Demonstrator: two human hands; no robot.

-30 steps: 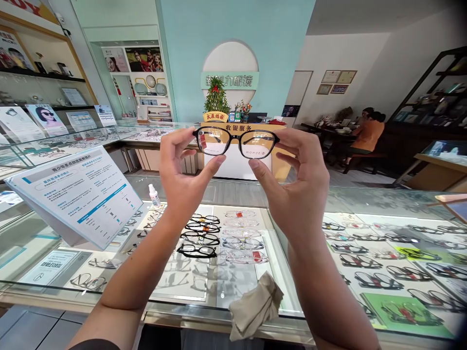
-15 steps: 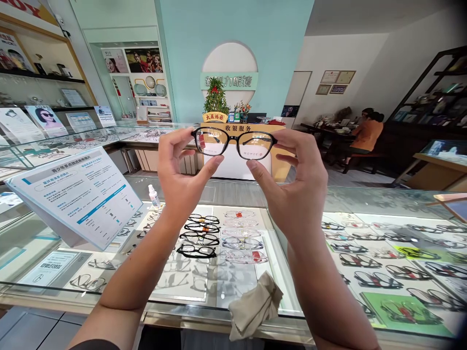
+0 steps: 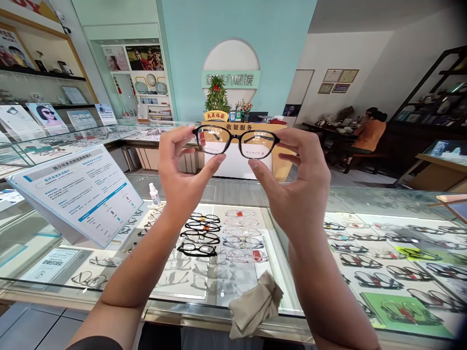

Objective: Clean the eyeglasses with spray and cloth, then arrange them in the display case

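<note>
I hold a pair of black, thin-rimmed eyeglasses with clear rounded lenses (image 3: 236,137) up in the air, level and well above the clear glass tabletop (image 3: 146,305). The fingers of my left hand (image 3: 182,170) pinch one outer corner of the frame, and those of my right hand (image 3: 301,170) pinch the other; both thumbs sit near the lower rims, though I can't tell whether they touch. I'd judge the pair light and springy, probably plastic, smooth enough to slip, and easy to twist at the slim bridge. The outer corners seem the best hold, sparing the lenses smudges. Below lies a crumpled beige cloth (image 3: 257,304), draped over the tabletop's near edge.
</note>
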